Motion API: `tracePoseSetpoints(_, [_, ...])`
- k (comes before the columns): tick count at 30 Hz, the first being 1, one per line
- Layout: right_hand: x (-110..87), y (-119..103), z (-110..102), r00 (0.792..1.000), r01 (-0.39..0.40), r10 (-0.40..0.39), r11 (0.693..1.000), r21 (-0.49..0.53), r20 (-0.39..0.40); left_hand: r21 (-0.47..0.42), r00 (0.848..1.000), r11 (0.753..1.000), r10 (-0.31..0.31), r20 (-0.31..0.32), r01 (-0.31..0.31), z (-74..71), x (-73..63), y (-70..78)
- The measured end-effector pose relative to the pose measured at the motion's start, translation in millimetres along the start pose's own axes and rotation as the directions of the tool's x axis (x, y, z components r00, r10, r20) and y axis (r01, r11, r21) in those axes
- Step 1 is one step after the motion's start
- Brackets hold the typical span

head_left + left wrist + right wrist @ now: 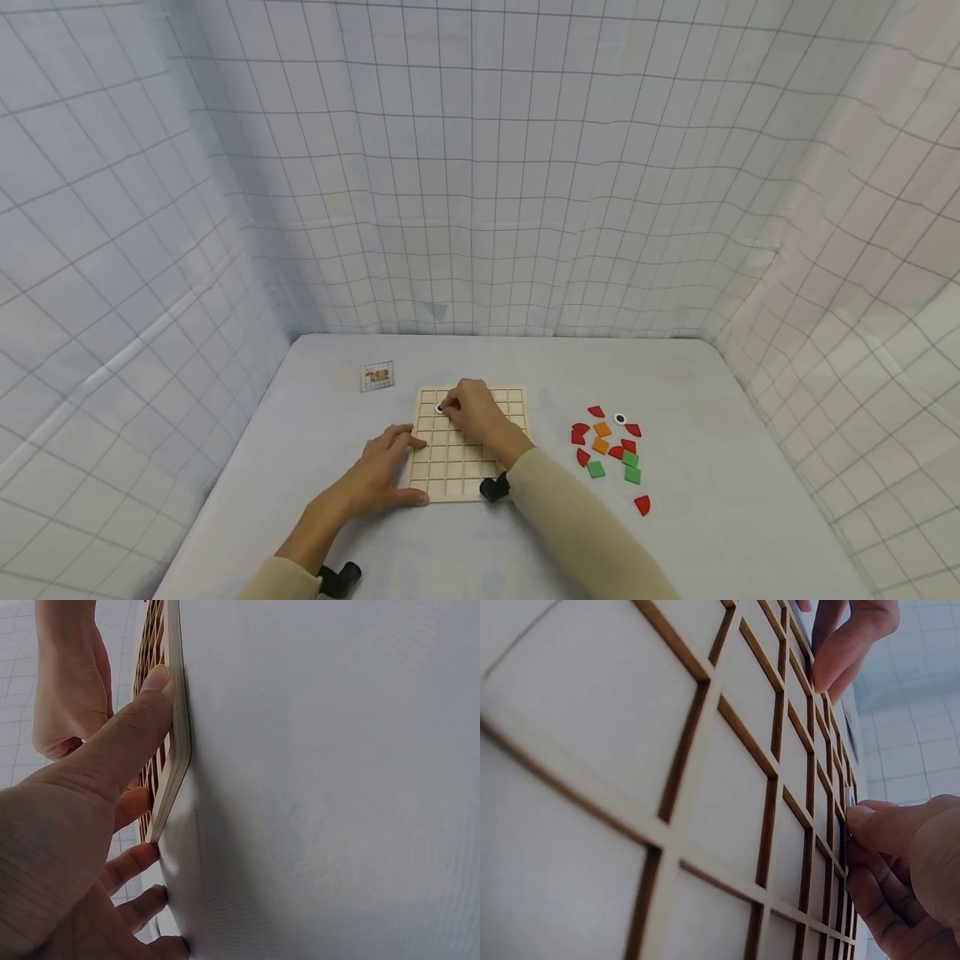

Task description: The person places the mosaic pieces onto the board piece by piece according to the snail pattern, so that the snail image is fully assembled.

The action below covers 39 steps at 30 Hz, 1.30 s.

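Note:
A pale wooden grid board lies on the white table, divided into square cells. My left hand rests along its left side, fingers spread and thumb pressing the near-left corner of the rim. Over the board's far-left cells, my right hand pinches a small white round piece with a black dot. The right wrist view shows thumb and fingertips low against the grid, with most of the piece hidden by them.
A small picture card with an animal-like figure lies beyond the board's left corner. To the right are several red quarter-round pieces, orange squares, green squares and another white dotted round piece. Gridded white curtains surround the table.

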State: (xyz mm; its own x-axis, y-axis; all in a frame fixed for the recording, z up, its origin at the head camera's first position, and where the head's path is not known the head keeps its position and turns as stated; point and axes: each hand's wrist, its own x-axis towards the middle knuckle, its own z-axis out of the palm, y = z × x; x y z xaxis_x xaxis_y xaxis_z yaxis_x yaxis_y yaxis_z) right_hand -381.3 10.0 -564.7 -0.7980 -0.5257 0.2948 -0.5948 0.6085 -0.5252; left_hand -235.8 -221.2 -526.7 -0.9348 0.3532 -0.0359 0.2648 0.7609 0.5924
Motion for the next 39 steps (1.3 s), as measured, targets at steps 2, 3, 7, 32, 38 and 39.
tracePoseSetpoints(2, [-3.4,-5,-7,1.0,-0.008,0.007,1.0,0.021,0.015,-0.006,1.0,1.0,0.0,0.0,0.0,0.6,-1.1,0.6])
tracePoseSetpoints(3, [-5.7,-7,-10,1.0,-0.015,0.014,0.999,0.031,0.019,-0.006,1.0,1.0,0.001,0.0,-0.001,0.8,-1.5,0.9])
tracePoseSetpoints(7, [-17.9,-25,-36,0.996,-0.076,0.073,0.996,0.056,0.044,0.004,1.0,1.0,0.002,-0.004,-0.002,0.3,-2.0,2.0])
tracePoseSetpoints(32, [-97.6,22,-108,0.972,-0.207,0.201,0.977,-0.043,-0.119,0.006,1.0,1.0,0.006,-0.007,-0.006,0.3,-1.4,2.3])
tracePoseSetpoints(38, [-115.8,42,-132,0.959,-0.255,0.245,0.965,-0.063,-0.14,0.004,1.0,1.0,-0.013,-0.008,0.013,0.0,-1.7,4.5])
tracePoseSetpoints(39, [-118.8,45,-136,0.958,-0.261,0.251,0.963,-0.06,-0.143,0.002,1.0,1.0,-0.015,-0.009,0.015,-0.4,-1.7,5.2])
